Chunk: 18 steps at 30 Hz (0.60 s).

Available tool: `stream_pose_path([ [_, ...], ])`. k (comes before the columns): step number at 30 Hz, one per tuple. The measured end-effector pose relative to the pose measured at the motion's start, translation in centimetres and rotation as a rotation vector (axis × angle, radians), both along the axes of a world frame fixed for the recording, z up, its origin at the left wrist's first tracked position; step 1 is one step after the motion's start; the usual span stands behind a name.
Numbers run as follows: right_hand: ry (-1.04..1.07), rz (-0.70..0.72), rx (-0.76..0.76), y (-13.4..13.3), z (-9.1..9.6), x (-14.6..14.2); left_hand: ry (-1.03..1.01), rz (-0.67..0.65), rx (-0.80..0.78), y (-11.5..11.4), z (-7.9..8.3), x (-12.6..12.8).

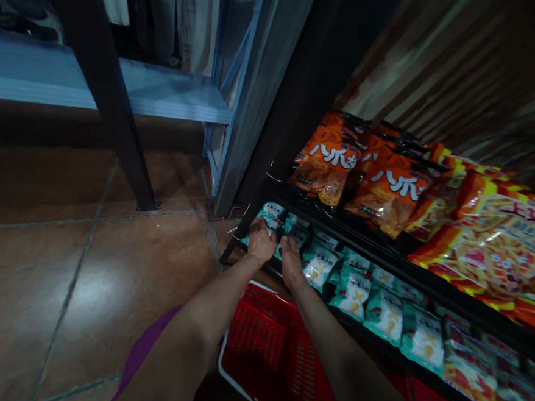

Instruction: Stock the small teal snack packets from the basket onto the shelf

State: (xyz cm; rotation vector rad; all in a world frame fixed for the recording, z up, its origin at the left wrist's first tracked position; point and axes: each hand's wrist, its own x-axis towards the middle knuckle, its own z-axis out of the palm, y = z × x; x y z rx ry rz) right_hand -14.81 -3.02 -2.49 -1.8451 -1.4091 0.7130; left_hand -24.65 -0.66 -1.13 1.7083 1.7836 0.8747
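Observation:
At the left end of the low shelf, my left hand [262, 243] has its fingers over a small green-and-white snack packet [272, 211], thumb to the right, and seems to grip it. Just right of it, my right hand [291, 262] lies with fingers stretched out against the packets, its fingertips partly in shadow. More green snack packets [354, 292] stand in rows along this shelf. Under my forearms is a red shopping basket [267, 329] with a pale handle; dark shadow hides part of its inside.
Above, a black shelf holds orange snack bags [388, 186] and yellow-red snack bags [499, 239]. A dark metal post [109, 101] stands on the tiled floor [94, 286] at left. Behind it runs a blue-lit rack [168, 97]. A grey upright [261, 103] borders the snack shelf.

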Motion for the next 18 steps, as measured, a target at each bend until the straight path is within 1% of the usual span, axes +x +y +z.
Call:
stream_pose_path([
  [3,-0.018,-0.051,-0.054,1.4,0.0,-0.5,-0.025,-0.016,0.011,0.9,-0.1,-0.3],
  [7,-0.017,-0.058,-0.099,2.6,0.3,-1.2,-0.089,0.002,-0.066,1.8,0.0,-0.9],
  [9,0.015,-0.049,-0.088,3.1,0.3,-1.6,-0.076,-0.003,-0.136,2.3,-0.2,-1.1],
  [13,0.126,-0.079,-0.041,3.8,-0.1,-2.0,0.004,-0.071,-0.258,3.0,-1.2,-1.1],
  [15,0.167,-0.108,-0.034,4.1,-0.4,-2.2,0.023,-0.093,-0.279,3.3,-1.5,-1.0],
  [18,0.183,-0.135,-0.036,4.2,-0.6,-2.5,0.044,-0.095,-0.284,3.4,-1.5,-0.9],
])
